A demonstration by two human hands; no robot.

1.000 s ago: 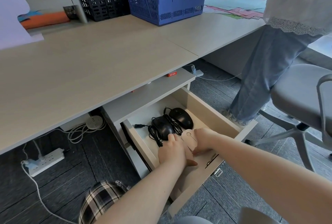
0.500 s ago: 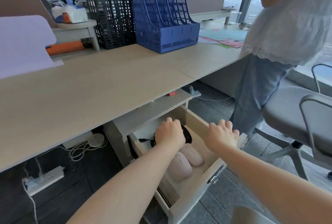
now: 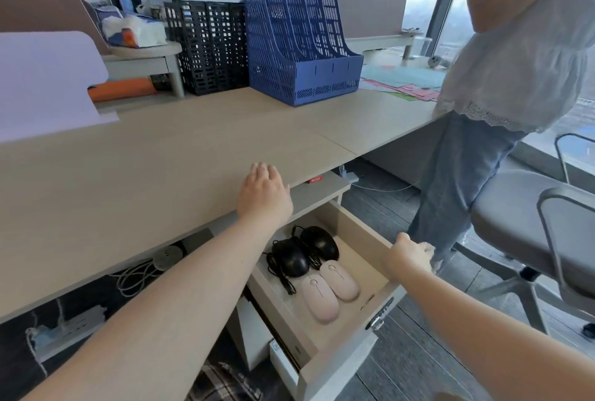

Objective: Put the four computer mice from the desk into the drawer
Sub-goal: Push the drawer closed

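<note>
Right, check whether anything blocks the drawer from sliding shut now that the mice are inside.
Nothing visible blocks it. The two black mice and two pink mice lie flat on the floor of the drawer, below its walls. The right hand rests on the right wall's top edge; the left hand is over the desk.

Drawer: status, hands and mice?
Left hand open over desk edge, empty. Right hand on drawer side wall. Four mice inside, drawer open. Nothing blocking.
</note>
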